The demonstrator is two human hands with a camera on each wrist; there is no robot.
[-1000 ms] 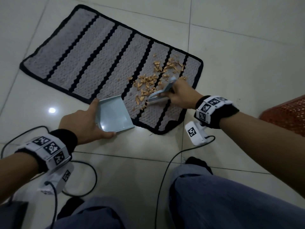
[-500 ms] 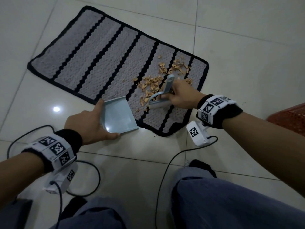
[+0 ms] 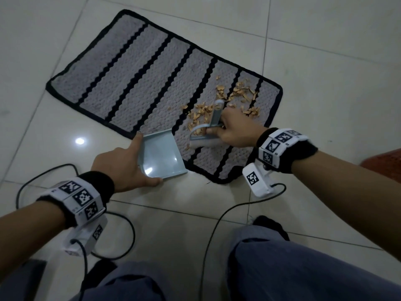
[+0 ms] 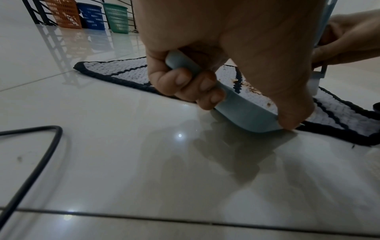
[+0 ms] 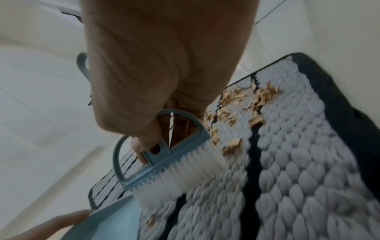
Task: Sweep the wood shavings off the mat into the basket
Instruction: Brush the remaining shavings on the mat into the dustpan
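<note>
A grey mat [image 3: 134, 83] with black stripes lies on the tiled floor. Tan wood shavings [image 3: 230, 101] are scattered over its right end, also seen as shavings [image 5: 246, 104] beyond the brush. My left hand [image 3: 121, 166] grips a light blue dustpan [image 3: 161, 157] by its handle, fingers curled under it [image 4: 185, 84], the pan's lip at the mat's near edge. My right hand [image 3: 232, 131] grips a small blue hand brush [image 3: 206, 135]; its white bristles [image 5: 180, 175] rest on the mat just right of the dustpan [image 5: 115, 222].
A red woven basket [image 3: 384, 168] shows at the right edge. Black cables [image 3: 121, 235] loop over the tiles near my knees [image 3: 282, 268]. Orange, blue and green baskets [image 4: 92, 16] stand by a railing far behind the mat. Bare tile surrounds the mat.
The brush has come down the mat toward the dustpan, dragging some shavings with it. The dustpan stays at the mat's near edge in my left hand.
</note>
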